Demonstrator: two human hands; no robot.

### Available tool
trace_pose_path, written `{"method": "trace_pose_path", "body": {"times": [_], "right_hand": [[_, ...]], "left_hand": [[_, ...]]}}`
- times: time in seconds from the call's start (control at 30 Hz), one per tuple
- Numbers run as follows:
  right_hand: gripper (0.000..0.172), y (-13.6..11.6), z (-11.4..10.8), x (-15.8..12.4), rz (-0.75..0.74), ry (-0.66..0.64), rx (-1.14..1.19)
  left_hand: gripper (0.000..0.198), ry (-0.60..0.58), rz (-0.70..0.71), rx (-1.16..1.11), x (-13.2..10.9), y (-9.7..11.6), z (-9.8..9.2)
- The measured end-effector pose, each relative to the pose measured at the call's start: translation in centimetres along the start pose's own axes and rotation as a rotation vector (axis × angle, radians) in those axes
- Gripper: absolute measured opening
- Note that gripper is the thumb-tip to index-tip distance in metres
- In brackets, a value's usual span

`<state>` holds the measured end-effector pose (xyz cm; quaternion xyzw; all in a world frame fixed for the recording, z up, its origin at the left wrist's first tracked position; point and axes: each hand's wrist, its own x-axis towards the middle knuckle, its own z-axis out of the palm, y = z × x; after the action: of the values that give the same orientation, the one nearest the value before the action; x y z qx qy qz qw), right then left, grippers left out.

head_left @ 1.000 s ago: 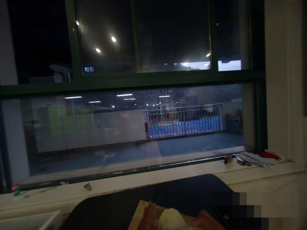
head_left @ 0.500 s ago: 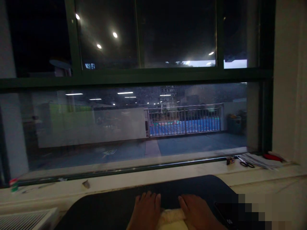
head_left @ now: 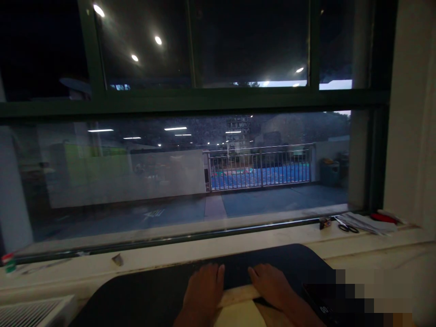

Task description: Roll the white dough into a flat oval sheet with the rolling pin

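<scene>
Far left on the window sill (head_left: 68,265): small bottle with green and red (head_left: 8,262), then a small dark scrap (head_left: 117,259) further along. White vent grille (head_left: 37,311) at bottom left.

Dark rounded mat (head_left: 153,295) covers the table in front of the person. On it, at bottom centre, a pale wooden board (head_left: 240,294) carrying a pale lump of dough (head_left: 240,314), cut off by the bottom frame edge.

Left hand (head_left: 203,290): palm down, fingers extended forward and close together, flat over the board's far-left edge with fingertips out on the mat. Not gripping anything.

Right hand (head_left: 272,286): same pose mirrored, palm down, fingers straight and together, thumb angled inward toward the left hand. Flat on the board's far-right edge. Also not gripping. Forearm runs out bottom right.

Hands sit side by side with a narrow gap between them; dough is just behind that gap, toward the person. Whether the palms touch it, can't tell.

Right end of sill: scissors (head_left: 347,226), papers (head_left: 366,222), a red item (head_left: 383,218).
</scene>
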<state>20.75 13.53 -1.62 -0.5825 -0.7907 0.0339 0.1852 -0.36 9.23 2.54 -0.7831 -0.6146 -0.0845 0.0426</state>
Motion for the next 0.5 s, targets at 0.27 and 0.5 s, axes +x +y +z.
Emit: {"method": "trace_pose_path", "body": {"times": [0.27,0.5], "right_hand": [[0.044,-0.5,-0.1,-6.4,-0.122,0.160,-0.040],[0.045,0.7,0.9,-8.6,-0.224,0.203,-0.023]], "left_hand": [[0.044,0.082,0.015,-0.016,-3.9,1.1,1.6],[0.040,0.301,0.252,0.005,-5.2,-1.1,4.5]]}}
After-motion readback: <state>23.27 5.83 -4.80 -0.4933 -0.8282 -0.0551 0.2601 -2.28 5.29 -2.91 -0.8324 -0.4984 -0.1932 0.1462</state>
